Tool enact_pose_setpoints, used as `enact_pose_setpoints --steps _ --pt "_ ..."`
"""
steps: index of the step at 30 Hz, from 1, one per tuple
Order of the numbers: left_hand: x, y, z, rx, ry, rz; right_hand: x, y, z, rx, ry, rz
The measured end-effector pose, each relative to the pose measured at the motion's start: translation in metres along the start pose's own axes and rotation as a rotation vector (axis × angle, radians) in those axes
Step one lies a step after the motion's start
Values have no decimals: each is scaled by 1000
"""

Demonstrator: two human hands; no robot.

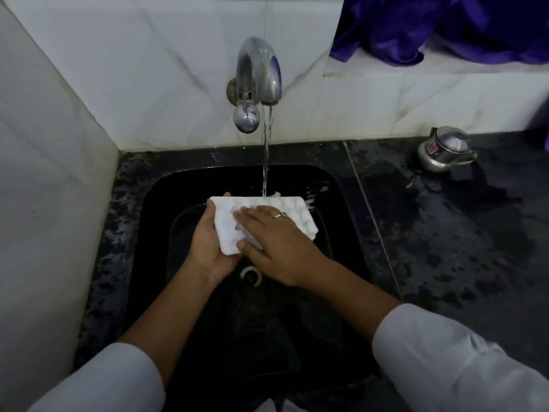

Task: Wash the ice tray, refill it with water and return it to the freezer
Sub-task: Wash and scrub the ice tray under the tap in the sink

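View from a head-worn camera, looking down into a black sink (148,233) set in a dark, wet stone counter (445,233), with white marble-patterned tiles behind and to the left. A curved chrome tap (258,69) on the back wall is running, and a thin stream of water (266,150) falls onto the far edge of a white ice tray (298,210). The person holds the tray over the middle of the sink, above the drain (251,273). The left hand (208,242) cups the tray's left end from below, fingers and thumb curled round it in a grip. The right hand (276,242), which wears a ring, lies flat on top of the tray with its fingers straight and spread, pressing on the compartments as if rubbing them; it grips nothing. Both arms wear white sleeves pushed up the forearm. No sponge or soap shows. Far right on the counter stands a small metal kettle (444,150), and a purple cloth (445,25) lies on a ledge above it. Judging from this, the task is in its first stage: the tray is being washed under the tap. Rinsing it clean, filling the compartments with water and carrying it to the freezer, which is not in view, all appear to remain.
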State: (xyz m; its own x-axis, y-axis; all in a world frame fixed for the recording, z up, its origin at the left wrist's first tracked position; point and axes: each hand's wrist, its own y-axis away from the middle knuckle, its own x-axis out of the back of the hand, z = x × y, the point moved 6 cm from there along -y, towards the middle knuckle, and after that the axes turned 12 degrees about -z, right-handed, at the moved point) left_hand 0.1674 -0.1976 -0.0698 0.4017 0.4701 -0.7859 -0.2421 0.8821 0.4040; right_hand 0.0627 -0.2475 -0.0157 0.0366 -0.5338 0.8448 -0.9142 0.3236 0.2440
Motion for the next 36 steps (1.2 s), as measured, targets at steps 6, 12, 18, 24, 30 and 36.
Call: enact_pose_setpoints --steps 6,12,18,24,30,36 --pt "1 6 -9 -27 171 -117 2 21 -11 86 326 -76" --pt "-18 -3 -18 -25 255 -219 33 26 7 24 491 -83" --pt "-39 -18 -23 67 261 -262 29 46 -7 51 530 -115" --pt "-63 -31 -26 74 224 -262 69 13 20 -55 543 -59" --pt "-62 -43 -12 100 221 -272 56 24 12 63 557 -117" --pt "-69 -49 -12 77 176 -238 67 5 14 6 518 -68"
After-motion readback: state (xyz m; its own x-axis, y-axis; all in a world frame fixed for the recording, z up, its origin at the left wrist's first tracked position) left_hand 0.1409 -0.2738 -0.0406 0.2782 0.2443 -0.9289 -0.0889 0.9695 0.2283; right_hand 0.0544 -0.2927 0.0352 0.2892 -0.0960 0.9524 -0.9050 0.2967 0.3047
